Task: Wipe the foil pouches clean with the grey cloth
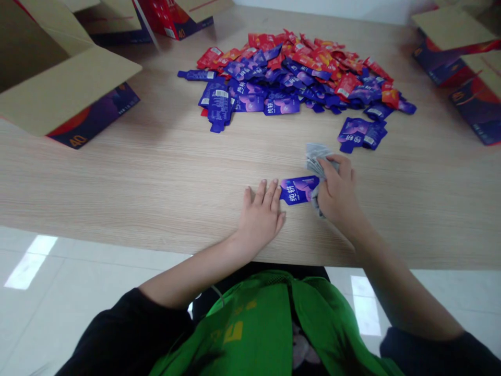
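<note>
A purple sachet (299,190) with white lettering lies flat on the table in front of me. My left hand (261,216) rests flat beside its narrow end, fingers spread, the fingertips at or very close to the sachet's edge. My right hand (340,190) is closed around a grey cloth (318,156), which is bunched under the fingers at the sachet's right end. Part of the cloth sticks out above the hand and part below. Whether the cloth presses on the sachet is hidden by my fingers.
A wide heap of red sachets (346,83) and purple sachets (246,96) lies farther back. A few purple sachets (360,133) sit apart at its right front. Open cardboard boxes stand at the left (90,89) and right (457,36). The table's front edge is near my body.
</note>
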The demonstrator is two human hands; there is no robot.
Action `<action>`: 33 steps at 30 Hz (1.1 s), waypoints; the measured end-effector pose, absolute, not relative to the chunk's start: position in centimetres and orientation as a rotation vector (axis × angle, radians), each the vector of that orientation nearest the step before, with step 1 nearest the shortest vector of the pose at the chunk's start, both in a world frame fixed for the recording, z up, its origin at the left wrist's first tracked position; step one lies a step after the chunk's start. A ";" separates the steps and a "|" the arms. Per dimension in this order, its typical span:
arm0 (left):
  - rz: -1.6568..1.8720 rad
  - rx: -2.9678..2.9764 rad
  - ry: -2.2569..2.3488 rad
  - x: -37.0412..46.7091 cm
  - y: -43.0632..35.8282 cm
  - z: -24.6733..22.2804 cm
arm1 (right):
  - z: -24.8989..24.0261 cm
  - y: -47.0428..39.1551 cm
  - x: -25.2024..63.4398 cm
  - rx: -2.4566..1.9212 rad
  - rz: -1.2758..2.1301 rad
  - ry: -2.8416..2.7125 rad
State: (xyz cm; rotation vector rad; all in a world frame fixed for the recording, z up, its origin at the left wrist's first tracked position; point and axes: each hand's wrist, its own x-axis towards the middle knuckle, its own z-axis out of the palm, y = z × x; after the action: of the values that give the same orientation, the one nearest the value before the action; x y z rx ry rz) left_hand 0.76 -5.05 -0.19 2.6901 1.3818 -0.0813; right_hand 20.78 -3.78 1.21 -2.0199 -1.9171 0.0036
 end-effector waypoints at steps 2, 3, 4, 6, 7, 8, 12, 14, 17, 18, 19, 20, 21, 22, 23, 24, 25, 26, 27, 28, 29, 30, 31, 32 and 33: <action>-0.082 2.689 1.384 0.7 -5.0 -0.1 | 1.5 -3.7 18.2 -1.960 0.028 -2.005; -0.084 2.684 1.386 0.7 -5.0 -0.1 | 1.4 -3.7 17.0 -1.949 0.036 -2.069; -0.087 2.678 1.386 0.7 -5.0 0.0 | 1.2 -3.7 16.1 -1.937 0.041 -2.139; -0.086 2.667 1.382 0.6 -5.0 0.0 | 0.4 -3.8 15.0 -1.912 0.043 -2.261; -0.083 2.664 1.379 0.5 -5.0 0.1 | 0.1 -3.9 15.0 -1.904 0.037 -2.296; -0.077 2.663 1.379 0.5 -5.0 0.1 | -0.2 -3.9 15.2 -1.908 0.024 -2.310; -0.077 2.659 1.389 0.6 -5.1 0.1 | -0.4 -4.7 17.9 -2.031 -0.060 -2.203; -0.087 2.655 1.392 0.6 -5.1 0.0 | -0.3 -5.2 19.7 -2.101 -0.070 -2.128; -0.095 2.657 1.397 0.7 -5.2 -0.2 | -0.5 -5.9 22.3 -2.203 -0.048 -2.035; -0.097 2.659 1.399 0.7 -5.1 -0.1 | -0.6 -6.0 23.0 -2.225 -0.034 -2.014; -0.096 2.661 1.400 0.6 -4.9 0.1 | -0.7 -6.0 23.7 -2.231 -0.009 -2.003; -0.092 2.662 1.394 0.6 -4.7 0.3 | -0.9 -6.0 24.3 -2.219 0.025 -1.990; -0.079 2.661 1.383 0.6 -4.3 0.7 | -1.0 -5.9 24.7 -2.188 0.065 -1.970; -0.060 2.657 1.372 0.6 -3.8 1.2 | -1.2 -5.8 25.0 -2.138 0.107 -1.943; -0.034 2.652 1.355 0.7 -3.3 1.6 | -1.3 -5.6 25.1 -2.078 0.145 -1.908; 0.001 2.641 1.350 0.9 -2.7 2.0 | -1.4 -5.4 25.1 -2.012 0.177 -1.875; 0.023 2.626 1.377 1.1 -2.0 2.4 | -1.6 -5.2 25.1 -1.948 0.203 -1.847; 0.041 2.631 1.380 1.5 -1.4 2.6 | -1.7 -5.0 24.9 -1.888 0.224 -1.829; 0.047 2.633 1.368 1.8 -0.8 2.6 | -1.8 -4.9 24.7 -1.833 0.241 -1.823; 0.040 2.620 1.365 2.2 -0.2 2.5 | -2.0 -4.8 24.6 -1.788 0.255 -1.819; 0.039 2.597 1.365 2.6 0.2 2.3 | -2.1 -4.7 24.4 -1.750 0.267 -1.815; 0.046 2.564 1.361 2.9 0.6 2.0 | -2.2 -4.6 24.4 -1.718 0.281 -1.809; 0.061 2.528 1.352 3.2 0.8 1.7 | -2.3 -4.6 24.3 -1.692 0.292 -1.798; 0.087 2.498 1.330 3.3 1.0 1.3 | -2.3 -4.5 24.4 -1.671 0.302 -1.781; 0.122 2.475 1.298 3.4 1.1 1.0 | -2.3 -4.6 24.4 -1.652 0.311 -1.757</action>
State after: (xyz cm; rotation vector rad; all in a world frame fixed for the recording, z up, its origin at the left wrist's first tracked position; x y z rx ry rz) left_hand 3.44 1.10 0.99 2.4747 1.2980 0.1223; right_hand 24.40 -4.56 -2.28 -1.6522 -1.7566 0.3106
